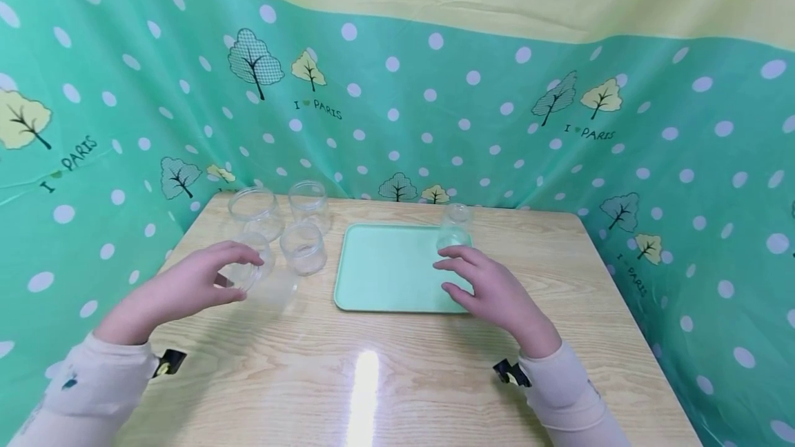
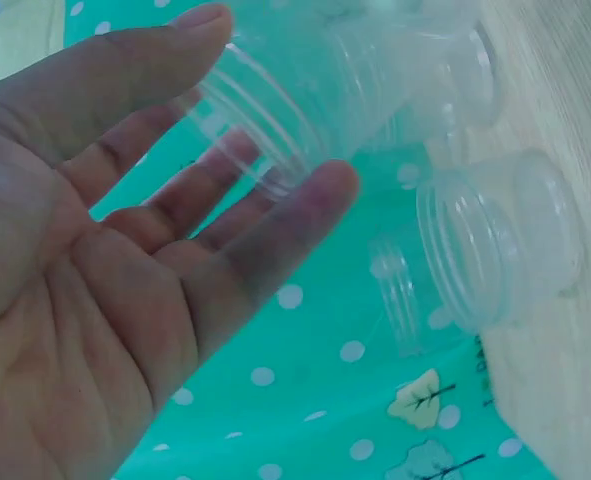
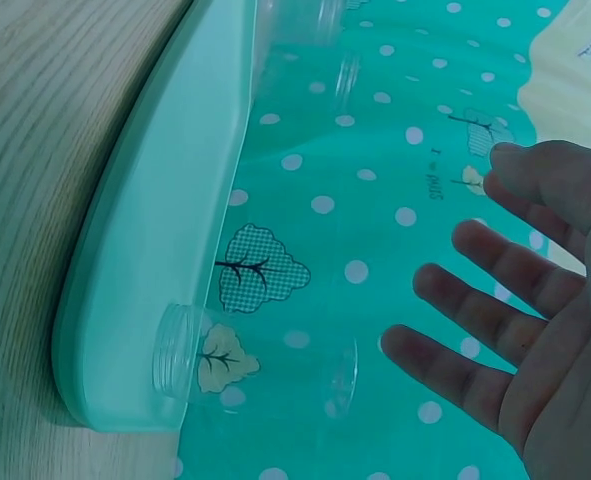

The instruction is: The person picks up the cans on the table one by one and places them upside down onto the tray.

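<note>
My left hand [image 1: 199,278] hovers at the front-left clear jar [image 1: 263,264], thumb and fingers spread. In the left wrist view, my fingertips overlap this jar's threaded rim [image 2: 265,100]; whether they touch it I cannot tell. Over the right part of a pale green tray [image 1: 391,267] is my right hand [image 1: 487,288], its fingers spread and holding nothing. Beyond its fingertips, a small clear jar [image 1: 458,216] stands at the tray's far right corner. The right wrist view shows that jar [image 3: 260,360] with its threaded end down on the tray.
More clear jars stand upright left of the tray: a wide one [image 1: 256,216] at the back left, another [image 1: 308,205] beside it, and a third [image 1: 304,250] nearer. The wooden table [image 1: 298,378] meets a green dotted curtain [image 1: 397,116] behind and at the sides.
</note>
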`<action>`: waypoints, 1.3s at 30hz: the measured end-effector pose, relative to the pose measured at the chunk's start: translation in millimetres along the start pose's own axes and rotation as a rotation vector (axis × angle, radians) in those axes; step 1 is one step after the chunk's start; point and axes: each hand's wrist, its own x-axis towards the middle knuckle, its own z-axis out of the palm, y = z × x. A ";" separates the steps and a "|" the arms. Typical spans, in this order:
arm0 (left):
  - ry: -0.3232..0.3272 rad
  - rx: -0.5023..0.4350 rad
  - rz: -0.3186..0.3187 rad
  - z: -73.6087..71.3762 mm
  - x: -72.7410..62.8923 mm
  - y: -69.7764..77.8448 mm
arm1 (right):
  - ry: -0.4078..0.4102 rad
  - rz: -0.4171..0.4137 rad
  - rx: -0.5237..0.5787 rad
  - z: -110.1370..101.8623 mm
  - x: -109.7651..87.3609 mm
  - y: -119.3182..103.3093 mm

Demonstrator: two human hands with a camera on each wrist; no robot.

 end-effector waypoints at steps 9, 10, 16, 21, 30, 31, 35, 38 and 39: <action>0.097 -0.138 0.038 13.1 11.7 -1.9 | 0.025 -0.003 0.019 -4.8 0.0 0.7; 0.108 -0.151 0.041 14.8 13.1 -2.2 | 0.026 0.000 0.022 -5.2 0.1 0.9; 0.187 -0.224 0.100 25.7 21.1 -2.1 | 0.020 0.023 0.038 -6.2 0.2 3.2; 0.253 -0.332 0.123 33.4 27.3 2.4 | 0.027 0.040 0.066 -6.7 -0.2 5.3; 0.305 -0.533 0.175 46.2 36.3 14.7 | 0.077 0.020 0.152 -7.5 -0.5 6.4; 0.306 -0.541 0.180 47.4 37.3 16.0 | 0.079 0.024 0.165 -7.7 -0.6 6.4; 0.312 -0.572 0.188 52.8 40.7 20.7 | 0.090 0.030 0.199 -8.0 -0.5 6.7; 0.314 -0.597 0.188 56.9 43.3 23.4 | 0.096 0.034 0.230 -8.5 -0.2 6.7; 0.313 -0.608 0.187 58.3 44.4 24.1 | 0.099 0.036 0.240 -8.3 -0.1 7.0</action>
